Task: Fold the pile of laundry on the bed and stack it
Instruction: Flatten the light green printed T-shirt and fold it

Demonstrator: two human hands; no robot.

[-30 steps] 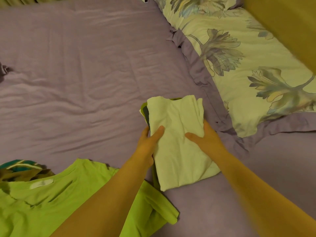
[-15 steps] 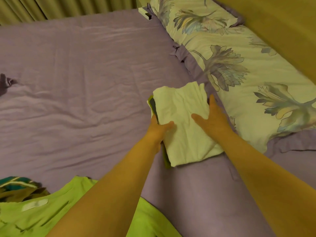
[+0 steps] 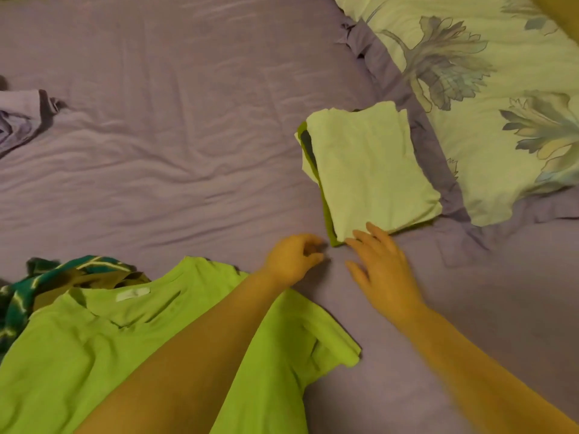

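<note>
Near left: bright lime-green cotton T-shirt (image 3: 94, 355) spread flat on purple bedsheet (image 3: 188, 136), collar with white label facing far, one sleeve out to the right. Left forearm across that shirt. Just beyond its left shoulder: crumpled teal-and-olive patterned garment (image 3: 40, 280), partly under the shirt. Mid scene: left hand (image 3: 293, 260) over bare sheet, fingers loosely curled, nothing in it. Right hand (image 3: 380, 267) just right of it, fingers straight and spread, palm down, fingertips touching or nearly touching the near edge of the folded stack; contact not clear. Stack: pale-green folded cloth (image 3: 366, 170) on top, darker green and grey folded edges visible along its left side underneath. Stack on the sheet, right side butted against purple border of floral cream pillowcase (image 3: 501, 104), far right. Far left edge: bunched lilac fabric (image 3: 18, 120), well apart from everything else.
</note>
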